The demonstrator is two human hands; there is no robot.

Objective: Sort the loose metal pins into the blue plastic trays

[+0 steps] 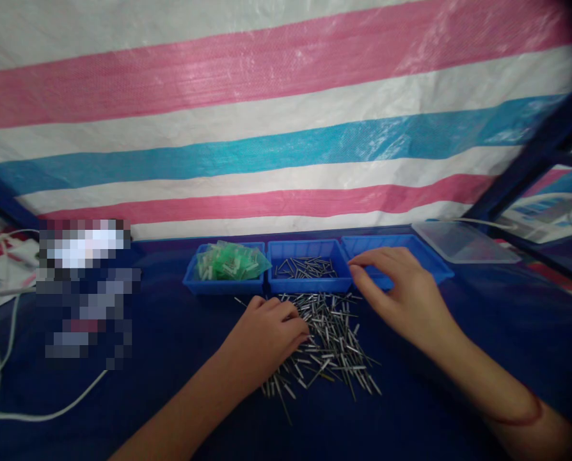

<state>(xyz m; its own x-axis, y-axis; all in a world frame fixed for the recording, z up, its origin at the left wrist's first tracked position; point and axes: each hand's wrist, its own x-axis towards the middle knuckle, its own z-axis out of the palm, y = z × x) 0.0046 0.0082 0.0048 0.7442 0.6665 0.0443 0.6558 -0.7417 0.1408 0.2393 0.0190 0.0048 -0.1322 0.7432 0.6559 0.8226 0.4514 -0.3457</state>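
A loose pile of blind rivets [336,346], thin metal pins with brighter silver sleeves, lies spread on the blue table. My left hand [274,330] rests over the pile's left side, fingers curled together; whatever they pinch is hidden. Above the pile's right side, my right hand [405,298] has thumb and forefinger tips pressed close by the right rim of the middle blue bin [309,286]. Nothing between those tips can be made out. Similar thin metal pieces [305,267] lie inside that bin. The right blue bin [425,256] is partly covered by my right hand.
The left blue bin [226,288] holds small green-marked clear bags [231,261]. A translucent lid [466,243] lies at the back right. White cables [7,384] loop across the left, near a blurred-out patch. A striped plastic sheet [267,147] hangs behind the table.
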